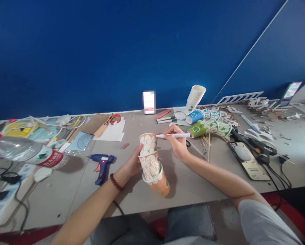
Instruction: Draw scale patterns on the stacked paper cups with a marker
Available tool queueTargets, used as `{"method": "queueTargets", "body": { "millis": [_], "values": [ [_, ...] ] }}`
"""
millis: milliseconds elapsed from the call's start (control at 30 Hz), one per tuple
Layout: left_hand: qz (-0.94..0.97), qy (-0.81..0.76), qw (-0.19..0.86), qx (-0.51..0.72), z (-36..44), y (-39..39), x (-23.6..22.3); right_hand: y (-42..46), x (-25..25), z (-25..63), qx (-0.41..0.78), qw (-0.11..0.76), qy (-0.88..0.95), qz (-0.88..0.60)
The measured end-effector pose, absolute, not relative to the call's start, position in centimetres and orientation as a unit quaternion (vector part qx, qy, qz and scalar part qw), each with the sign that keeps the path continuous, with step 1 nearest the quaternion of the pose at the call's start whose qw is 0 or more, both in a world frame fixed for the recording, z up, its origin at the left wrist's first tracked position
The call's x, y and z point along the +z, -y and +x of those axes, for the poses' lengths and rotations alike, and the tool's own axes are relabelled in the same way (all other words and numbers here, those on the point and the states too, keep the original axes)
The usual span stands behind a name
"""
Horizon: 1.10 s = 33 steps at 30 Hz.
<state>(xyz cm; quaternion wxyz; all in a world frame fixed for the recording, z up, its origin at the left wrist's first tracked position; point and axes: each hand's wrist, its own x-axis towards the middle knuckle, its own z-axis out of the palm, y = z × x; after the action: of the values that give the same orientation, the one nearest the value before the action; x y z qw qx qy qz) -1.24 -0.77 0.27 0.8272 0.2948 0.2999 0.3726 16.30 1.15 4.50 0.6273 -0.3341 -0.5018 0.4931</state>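
Note:
Joined paper cups with an orange scallop pattern (150, 166) lean at a tilt over the near middle of the table. My left hand (136, 160) is closed around their left side, its fingers partly hidden behind the cups. A white marker (179, 135) with a red end is pinched in my right hand (177, 144). The marker's tip points left and meets or nearly meets the rim of the top cup. Just right of the marker lie joined green cups (199, 129), with joined blue cups (196, 116) behind them.
A blue glue gun (105, 166) lies left of my left hand. A plastic bottle (27, 149) and a power strip (9, 197) are farther left. White stacked cups (195, 97) stand at the back; a phone (149, 102) leans on the wall. Markers (165, 119) and a mouse (241, 153) lie rightward.

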Motion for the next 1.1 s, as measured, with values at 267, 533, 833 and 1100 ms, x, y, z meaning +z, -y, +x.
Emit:
{"method": "queueTargets", "body": {
  "millis": [267,533,833,1100],
  "values": [
    [0.283,-0.403,0.782,0.382,-1.3,0.6,-0.6,-1.4,4.1,16.4,0.47,0.629,0.523,-0.332],
    [0.33,-0.367,0.798,0.345,-1.4,0.5,-0.5,-1.0,4.5,16.0,0.475,0.595,0.537,-0.363],
    [0.335,-0.384,0.78,0.363,-1.0,0.7,-0.6,-0.8,4.2,16.1,0.471,0.57,0.575,-0.35],
    [0.349,-0.39,0.764,0.377,-0.9,0.6,-0.5,-0.9,4.0,16.4,0.397,0.548,0.623,-0.391]
  ]
}}
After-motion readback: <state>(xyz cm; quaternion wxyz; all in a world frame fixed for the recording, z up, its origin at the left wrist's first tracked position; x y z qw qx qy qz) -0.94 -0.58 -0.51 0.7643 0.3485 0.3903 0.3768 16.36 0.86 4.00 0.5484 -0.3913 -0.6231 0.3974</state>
